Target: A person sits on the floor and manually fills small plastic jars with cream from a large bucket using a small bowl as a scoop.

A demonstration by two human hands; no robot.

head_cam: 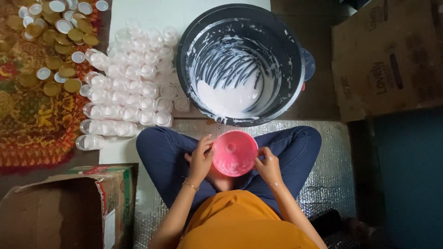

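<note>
A pink plastic funnel (234, 152) sits over my lap, smeared inside with pale cream. My left hand (200, 158) grips its left rim, fingers curled against the edge. My right hand (268, 167) holds the right rim, thumb on the edge. Whatever stands under the funnel is hidden by it. Just beyond my knees is a large black bucket (240, 64) with a pool of pinkish-white cream (228, 97) at its bottom and streaks up its walls.
Several small clear jars (134, 78) filled with cream stand and lie in rows left of the bucket. Gold and white lids (57, 50) are scattered on a patterned mat far left. An open cardboard box (69, 207) is at lower left; another carton (387, 60) at right.
</note>
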